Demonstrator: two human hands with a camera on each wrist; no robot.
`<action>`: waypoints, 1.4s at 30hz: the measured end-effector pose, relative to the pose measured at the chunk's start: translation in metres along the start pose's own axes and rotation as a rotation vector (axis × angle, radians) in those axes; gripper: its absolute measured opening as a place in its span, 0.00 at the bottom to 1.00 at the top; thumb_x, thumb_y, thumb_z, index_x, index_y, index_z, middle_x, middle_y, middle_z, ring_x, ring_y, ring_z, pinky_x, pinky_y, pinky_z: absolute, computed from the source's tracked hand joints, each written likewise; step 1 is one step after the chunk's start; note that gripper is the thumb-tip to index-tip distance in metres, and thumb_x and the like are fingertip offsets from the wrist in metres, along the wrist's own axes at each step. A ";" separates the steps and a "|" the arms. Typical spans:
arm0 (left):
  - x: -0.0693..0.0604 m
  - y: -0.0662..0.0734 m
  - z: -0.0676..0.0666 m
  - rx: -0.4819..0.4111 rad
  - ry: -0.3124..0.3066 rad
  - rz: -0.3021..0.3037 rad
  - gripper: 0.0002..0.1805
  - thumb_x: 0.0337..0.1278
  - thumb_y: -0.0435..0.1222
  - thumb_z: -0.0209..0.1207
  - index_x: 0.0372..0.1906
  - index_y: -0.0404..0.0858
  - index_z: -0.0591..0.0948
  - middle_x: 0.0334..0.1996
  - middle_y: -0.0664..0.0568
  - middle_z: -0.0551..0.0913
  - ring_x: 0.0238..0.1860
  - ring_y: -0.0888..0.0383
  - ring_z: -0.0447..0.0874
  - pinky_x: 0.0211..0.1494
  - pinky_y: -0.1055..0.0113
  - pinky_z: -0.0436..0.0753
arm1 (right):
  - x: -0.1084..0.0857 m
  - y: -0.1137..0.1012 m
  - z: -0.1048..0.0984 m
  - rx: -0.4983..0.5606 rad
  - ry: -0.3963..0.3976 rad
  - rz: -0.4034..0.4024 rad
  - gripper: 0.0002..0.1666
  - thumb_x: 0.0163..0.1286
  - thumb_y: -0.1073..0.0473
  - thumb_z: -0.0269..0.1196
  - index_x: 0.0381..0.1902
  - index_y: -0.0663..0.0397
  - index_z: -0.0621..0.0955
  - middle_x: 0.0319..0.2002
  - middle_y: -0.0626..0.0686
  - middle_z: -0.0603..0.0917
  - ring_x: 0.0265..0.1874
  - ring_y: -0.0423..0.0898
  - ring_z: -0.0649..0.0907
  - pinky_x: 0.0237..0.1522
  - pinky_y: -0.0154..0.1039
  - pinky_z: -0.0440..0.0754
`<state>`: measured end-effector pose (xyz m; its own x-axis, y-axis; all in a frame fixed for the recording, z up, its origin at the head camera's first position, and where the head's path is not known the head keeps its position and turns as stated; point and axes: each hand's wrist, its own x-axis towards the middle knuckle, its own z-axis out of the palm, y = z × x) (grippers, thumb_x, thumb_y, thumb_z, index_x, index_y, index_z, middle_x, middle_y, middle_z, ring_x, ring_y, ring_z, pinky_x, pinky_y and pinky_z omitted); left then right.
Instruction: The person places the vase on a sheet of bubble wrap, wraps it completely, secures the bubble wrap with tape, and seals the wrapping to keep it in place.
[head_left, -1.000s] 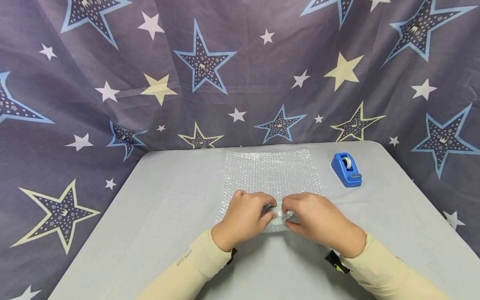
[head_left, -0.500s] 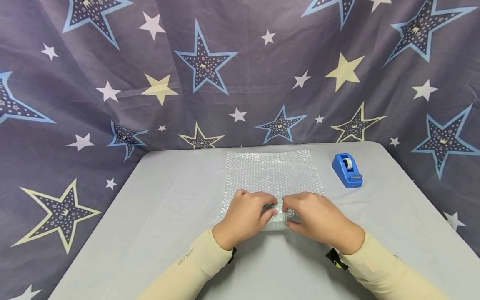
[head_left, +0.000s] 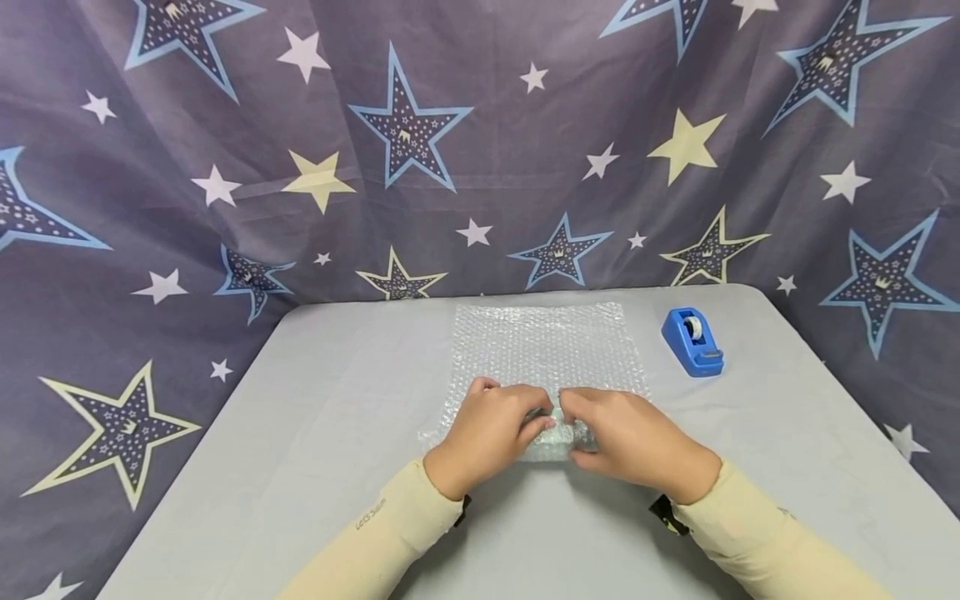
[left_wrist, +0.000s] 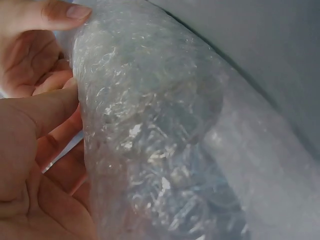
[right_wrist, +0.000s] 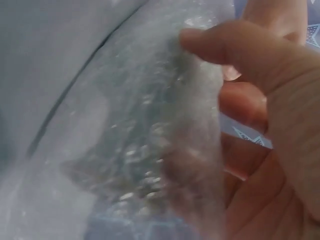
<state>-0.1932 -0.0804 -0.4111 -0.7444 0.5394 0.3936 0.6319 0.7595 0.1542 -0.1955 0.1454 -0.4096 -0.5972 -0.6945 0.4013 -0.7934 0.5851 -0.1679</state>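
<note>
A clear sheet of bubble wrap (head_left: pixel 547 346) lies on the table, its near end turned over into a bundle (head_left: pixel 546 450) with a pale greenish tint. What lies inside the bundle cannot be made out. My left hand (head_left: pixel 489 432) pinches the bundle's left part, thumb on the near side and fingers over the top. On the right part, my right hand (head_left: pixel 633 435) grips in the same way, close to the left fingertips. Both wrist views show layered bubble wrap (left_wrist: pixel 160 125) between thumb and fingers; the right thumb (right_wrist: pixel 215 42) presses on its surface.
A blue tape dispenser (head_left: pixel 693 342) with a roll of tape stands at the back right of the grey-covered table (head_left: pixel 337 375). Behind the table hangs a dark curtain (head_left: pixel 480 167) printed with stars.
My right hand has shifted slightly left on the bundle. The bundle's near face shows a little more between the hands. The left hand and the tape dispenser stay practically where they were.
</note>
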 end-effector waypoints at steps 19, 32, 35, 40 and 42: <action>-0.001 -0.003 -0.006 0.104 -0.006 0.057 0.14 0.60 0.50 0.69 0.48 0.51 0.87 0.44 0.64 0.90 0.40 0.65 0.89 0.47 0.56 0.72 | 0.000 0.006 0.017 -0.198 0.080 0.008 0.39 0.40 0.40 0.84 0.38 0.43 0.70 0.30 0.37 0.74 0.22 0.41 0.74 0.27 0.41 0.76; -0.002 -0.005 -0.002 0.134 0.047 0.073 0.11 0.62 0.50 0.68 0.46 0.52 0.87 0.43 0.64 0.91 0.39 0.65 0.89 0.44 0.57 0.71 | -0.001 0.011 0.022 -0.224 0.112 -0.028 0.41 0.38 0.36 0.83 0.39 0.46 0.70 0.29 0.39 0.73 0.24 0.44 0.77 0.32 0.45 0.79; -0.002 -0.006 0.000 0.140 0.055 0.072 0.11 0.64 0.50 0.67 0.46 0.52 0.87 0.43 0.64 0.91 0.39 0.65 0.89 0.45 0.56 0.71 | -0.001 0.012 0.024 -0.241 0.128 -0.030 0.43 0.37 0.36 0.83 0.41 0.47 0.71 0.29 0.41 0.75 0.26 0.46 0.80 0.33 0.47 0.80; -0.001 -0.006 0.003 0.142 0.056 0.064 0.09 0.66 0.49 0.66 0.46 0.53 0.86 0.43 0.64 0.91 0.39 0.65 0.89 0.46 0.56 0.71 | -0.001 0.013 0.027 -0.249 0.148 -0.026 0.43 0.37 0.37 0.83 0.42 0.48 0.71 0.28 0.42 0.76 0.25 0.48 0.80 0.32 0.47 0.79; -0.002 -0.005 0.003 0.155 0.077 0.072 0.08 0.66 0.49 0.66 0.44 0.52 0.86 0.42 0.64 0.90 0.38 0.65 0.89 0.47 0.55 0.71 | -0.001 0.013 0.028 -0.246 0.155 -0.027 0.43 0.36 0.37 0.83 0.42 0.48 0.71 0.28 0.42 0.77 0.26 0.47 0.81 0.33 0.47 0.79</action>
<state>-0.1963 -0.0841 -0.4157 -0.6759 0.5699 0.4673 0.6378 0.7700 -0.0165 -0.2086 0.1420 -0.4370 -0.5356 -0.6504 0.5386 -0.7451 0.6641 0.0609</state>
